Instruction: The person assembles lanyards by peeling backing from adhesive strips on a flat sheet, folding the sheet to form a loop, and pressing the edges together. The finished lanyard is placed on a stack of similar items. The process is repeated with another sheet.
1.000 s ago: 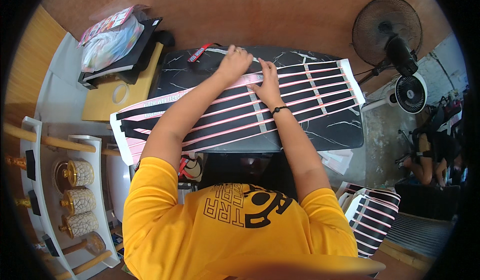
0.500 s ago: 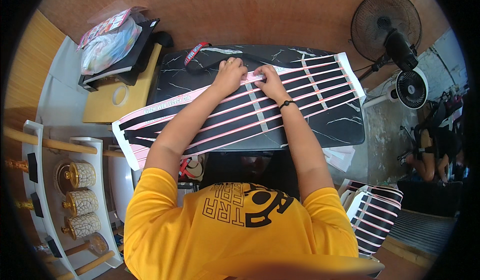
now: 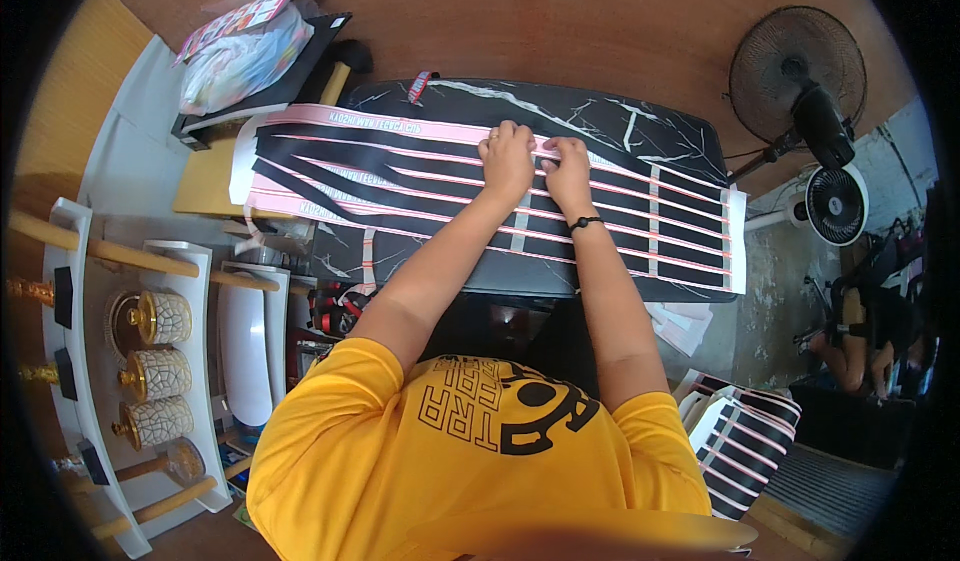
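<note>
Left hand and right hand side by side near 1 o'clock, both curled over the upper part of a pink-and-black strap row, whether grasping or resting impossible to tell; laid across a marbled black worktop from 10 to nearly 3 o'clock, with striped bundle at 4.

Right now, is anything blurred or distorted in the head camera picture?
Head view: fisheye bends the white shelf rack and leaves black corners; same head view: an orange-brown shape near the bottom edge is blurred, while the left hand and right hand look fairly sharp.
</note>
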Motion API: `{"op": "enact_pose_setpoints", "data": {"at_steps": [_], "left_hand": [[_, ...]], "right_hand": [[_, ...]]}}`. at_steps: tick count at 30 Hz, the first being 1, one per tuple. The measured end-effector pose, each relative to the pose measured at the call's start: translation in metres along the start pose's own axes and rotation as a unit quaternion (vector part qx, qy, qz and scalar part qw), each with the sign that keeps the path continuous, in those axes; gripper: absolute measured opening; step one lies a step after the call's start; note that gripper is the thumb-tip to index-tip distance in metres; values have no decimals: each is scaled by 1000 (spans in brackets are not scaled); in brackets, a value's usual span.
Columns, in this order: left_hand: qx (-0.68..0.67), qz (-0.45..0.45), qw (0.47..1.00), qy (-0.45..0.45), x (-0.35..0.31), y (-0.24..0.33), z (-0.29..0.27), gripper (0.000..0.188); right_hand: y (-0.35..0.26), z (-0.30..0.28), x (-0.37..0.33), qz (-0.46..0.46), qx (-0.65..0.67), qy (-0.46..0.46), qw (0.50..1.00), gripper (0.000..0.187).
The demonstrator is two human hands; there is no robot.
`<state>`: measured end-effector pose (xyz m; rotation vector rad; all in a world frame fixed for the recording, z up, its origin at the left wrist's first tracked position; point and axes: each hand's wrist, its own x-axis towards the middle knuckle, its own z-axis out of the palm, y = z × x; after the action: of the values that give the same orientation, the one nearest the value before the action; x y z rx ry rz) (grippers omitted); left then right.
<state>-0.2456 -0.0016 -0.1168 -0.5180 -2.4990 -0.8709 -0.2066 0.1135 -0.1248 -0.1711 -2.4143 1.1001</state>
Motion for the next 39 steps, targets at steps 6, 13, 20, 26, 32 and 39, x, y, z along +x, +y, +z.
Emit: {"op": "enact_pose_setpoints", "data": {"at_steps": [6,13,20,26,32,39], "left_hand": [[-12,50,998,-28,0,-5,-17,3],[39,115,992,-20,-11,-11,-50,2],[44,120,991,-27,-33,7,-82,5],[26,83,996,-27,-66,9,-113,5],[42,33,998,-16,-50,8,-111,5],[-3,63,997,-46,-81,32,-143,8]], "right_hand": [[9,-6,6,-40,6,-34,999,28],[11,-3,6,-7,84,-31,996,16],[7,12,7,7,-84,28,996,11],[6,0,13,40,60,-22,997,11],[18,-33,1,-122,115,-148,975,14],[14,-18,3,-63,-14,-85,994,9]]}}
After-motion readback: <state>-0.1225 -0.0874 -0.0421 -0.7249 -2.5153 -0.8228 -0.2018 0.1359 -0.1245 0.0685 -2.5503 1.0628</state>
